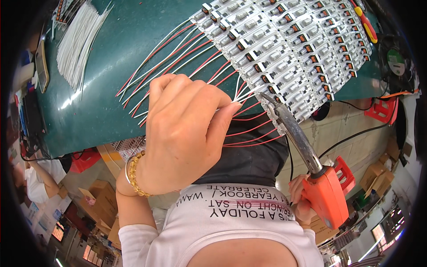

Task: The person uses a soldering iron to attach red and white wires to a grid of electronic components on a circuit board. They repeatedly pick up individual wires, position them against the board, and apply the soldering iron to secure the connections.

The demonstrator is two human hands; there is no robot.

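My left hand (184,122) pinches white wires (244,95) between thumb and fingertips, near the edge of a panel of small circuit boards (267,44). My right hand (300,198), partly hidden behind the orange handle, grips a soldering iron (302,138). Its dark tip points at the board edge, close to the ends of the pinched wires; whether it touches is too fine to tell. Red and white wires fan out leftward from the panel's left edge, passing behind my left hand. Several red wires (255,118) lie nearer to me, reaching past the table edge.
On the green table (106,115), a bundle of loose white wires (82,42) lies at the far left. A red and yellow screwdriver (367,26) rests by the panel's right side. Red plastic stools (382,111) and cardboard boxes (100,202) stand on the floor. Another person's arm shows at left.
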